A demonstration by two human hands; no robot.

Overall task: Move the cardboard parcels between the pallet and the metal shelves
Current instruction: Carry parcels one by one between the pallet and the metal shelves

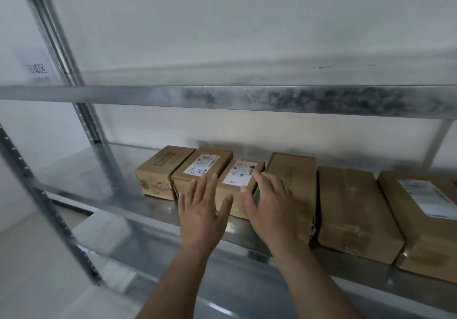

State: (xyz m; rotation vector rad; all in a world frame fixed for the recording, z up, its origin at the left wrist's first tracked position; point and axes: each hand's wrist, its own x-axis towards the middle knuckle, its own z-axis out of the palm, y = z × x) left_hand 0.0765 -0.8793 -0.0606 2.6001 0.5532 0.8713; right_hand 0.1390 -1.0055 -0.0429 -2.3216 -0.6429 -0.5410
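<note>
Several cardboard parcels stand in a row on a metal shelf (138,210). A small parcel with a white label (241,179) is the third from the left. My left hand (201,211) is spread flat in front of it and of the labelled parcel (201,170) beside it, fingers straight. My right hand (269,206) is open too, held in front of the taller parcel with green tape (296,177). Neither hand grips anything; whether they touch the boxes is unclear. The leftmost parcel (160,170) carries dark printing.
Two larger parcels (356,207) (425,210) fill the right part of the shelf. The galvanised beam of the upper shelf (247,100) crosses above. Perforated uprights (94,130) stand at the left. A paper sign (37,67) hangs on the left wall. Bare shelf lies left of the parcels.
</note>
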